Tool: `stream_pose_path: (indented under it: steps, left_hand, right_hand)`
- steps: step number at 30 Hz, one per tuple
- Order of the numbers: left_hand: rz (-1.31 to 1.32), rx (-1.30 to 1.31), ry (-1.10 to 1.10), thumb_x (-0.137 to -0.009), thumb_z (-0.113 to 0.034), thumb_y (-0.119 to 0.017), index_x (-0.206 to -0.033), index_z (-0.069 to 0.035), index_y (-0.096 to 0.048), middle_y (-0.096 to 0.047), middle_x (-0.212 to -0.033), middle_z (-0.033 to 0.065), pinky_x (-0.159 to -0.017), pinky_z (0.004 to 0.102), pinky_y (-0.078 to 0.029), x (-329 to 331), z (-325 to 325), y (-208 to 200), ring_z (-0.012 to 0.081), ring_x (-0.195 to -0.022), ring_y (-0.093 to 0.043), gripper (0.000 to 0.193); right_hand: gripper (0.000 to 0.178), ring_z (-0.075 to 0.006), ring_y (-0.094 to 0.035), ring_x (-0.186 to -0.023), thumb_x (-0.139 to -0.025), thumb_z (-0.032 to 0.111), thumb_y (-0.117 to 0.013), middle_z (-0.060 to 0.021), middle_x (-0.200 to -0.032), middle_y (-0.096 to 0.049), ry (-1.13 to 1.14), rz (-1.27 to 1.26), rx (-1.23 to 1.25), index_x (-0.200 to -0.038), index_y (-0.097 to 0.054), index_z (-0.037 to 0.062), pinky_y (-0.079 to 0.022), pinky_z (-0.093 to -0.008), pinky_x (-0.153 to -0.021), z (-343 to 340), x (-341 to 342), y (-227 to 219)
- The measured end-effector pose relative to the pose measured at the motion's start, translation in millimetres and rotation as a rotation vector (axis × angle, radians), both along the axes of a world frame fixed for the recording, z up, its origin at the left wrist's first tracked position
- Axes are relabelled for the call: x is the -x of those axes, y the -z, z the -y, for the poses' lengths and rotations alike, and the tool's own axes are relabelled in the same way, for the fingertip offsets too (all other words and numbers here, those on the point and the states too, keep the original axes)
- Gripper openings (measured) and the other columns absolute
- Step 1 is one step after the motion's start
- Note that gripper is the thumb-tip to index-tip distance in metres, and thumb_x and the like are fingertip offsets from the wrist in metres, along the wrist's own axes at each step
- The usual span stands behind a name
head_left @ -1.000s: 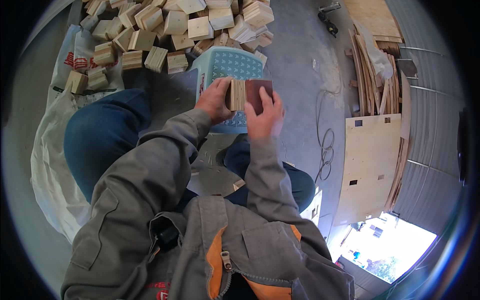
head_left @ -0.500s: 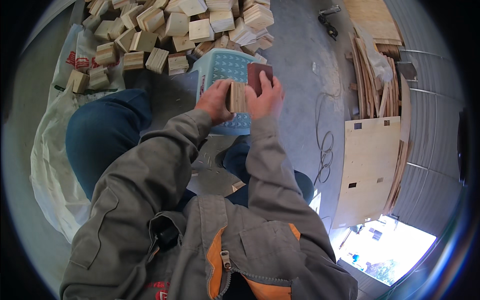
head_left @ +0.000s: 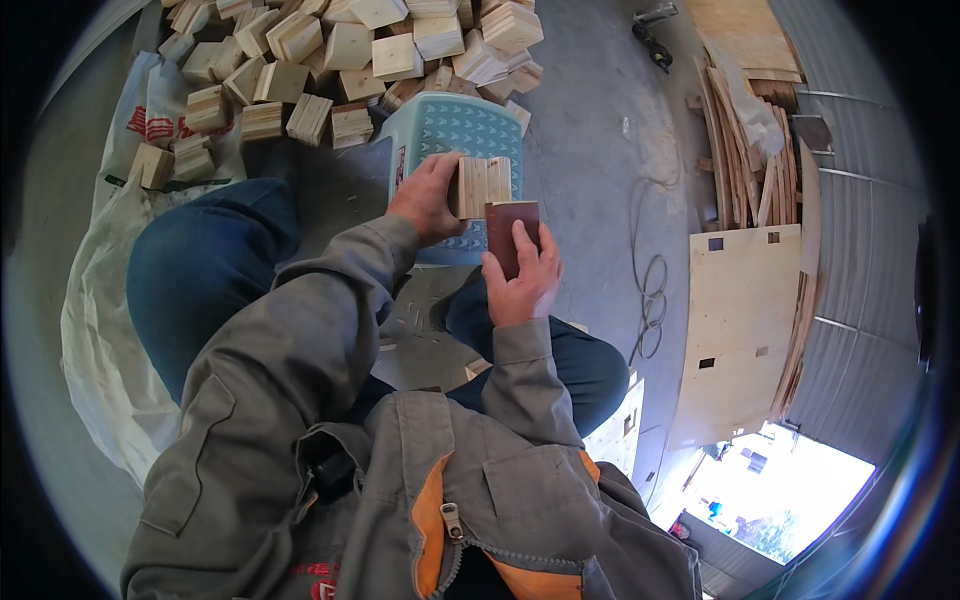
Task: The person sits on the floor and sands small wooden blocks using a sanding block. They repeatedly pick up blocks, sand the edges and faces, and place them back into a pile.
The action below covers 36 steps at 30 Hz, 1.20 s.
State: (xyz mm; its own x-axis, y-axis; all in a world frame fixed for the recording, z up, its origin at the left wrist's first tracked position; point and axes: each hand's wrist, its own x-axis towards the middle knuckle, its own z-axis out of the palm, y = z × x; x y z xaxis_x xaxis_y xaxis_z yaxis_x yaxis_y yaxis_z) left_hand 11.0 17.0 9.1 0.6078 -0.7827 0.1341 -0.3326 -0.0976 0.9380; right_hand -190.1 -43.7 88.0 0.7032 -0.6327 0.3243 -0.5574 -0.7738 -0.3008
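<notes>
Left fingers (head_left: 444, 165) clasp a block (head_left: 473, 190), spread right fingers (head_left: 525, 243) a pad (head_left: 506, 233)

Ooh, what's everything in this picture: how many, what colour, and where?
Layered wood block: apparently 1, tan, centre
Flat block: 1, reddish-brown, just below right
Stool: 1, light blue, upper centre
Loose wood blocks: many, pale, piled top left
Sack-like sheet: 1, white and red, left
Tool-like object: 1, dark, top right
Looped cable: 1, dark, right floor
Stacked boards: several, brown, upper right
Plastic sheet: 1, whitish, against boards
Holed panel: 1 large, pale, right
Ribbed wall: 1, grey, far right
Bright opening: 1, white, lower right
Floor: 1, grey, throughout
Jacket: 1, grey with orange, bottom
Trousers: 1 pair, blue, mid-picture
Left hand: 1, bare, holding layered wood block
Right hand: 1, bare, holding flat block
</notes>
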Motion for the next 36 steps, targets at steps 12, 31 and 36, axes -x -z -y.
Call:
stream_pose_path:
  steps: [12, 31, 36]
  left_hand:
    - [-0.02, -0.026, -0.036, -0.069, -0.015, -0.089, -0.146, -0.013, -0.049, -0.059, -0.139, 0.0168, -0.108, 0.05, -0.052, 0, 3, -4, 0.0442, -0.129, -0.06, 0.087]
    - [0.015, -0.037, 0.002, -0.071, -0.018, -0.087, -0.143, -0.011, -0.052, -0.06, -0.138, 0.0175, -0.107, 0.0518, -0.051, 0, 5, -4, 0.0442, -0.128, -0.06, 0.081]
    - [0.008, -0.059, 0.012, -0.071, -0.016, -0.086, -0.143, -0.013, -0.051, -0.06, -0.139, 0.0174, -0.108, 0.0514, -0.05, -1, 4, -6, 0.044, -0.128, -0.059, 0.08]
  right_hand:
    - [0.063, -0.0401, -0.055, -0.137, -0.083, 0.031, -0.085, -0.0205, -0.15, -0.058, 0.113, -0.057, -0.057, -0.142, -0.072, 0.0145, -0.046, -0.048, -0.118, 87, -130, -8]
    - [0.07, -0.046, -0.054, -0.134, -0.08, 0.025, -0.091, -0.0249, -0.153, -0.051, -0.003, 0.015, -0.012, -0.145, -0.068, 0.0129, -0.047, -0.0558, -0.112, 9, 1, 4]
    - [0.067, -0.0455, -0.056, -0.132, -0.079, 0.024, -0.09, -0.024, -0.149, -0.055, 0.008, 0.057, 0.01, -0.142, -0.07, 0.0128, -0.047, -0.0552, -0.112, 21, -20, 5]
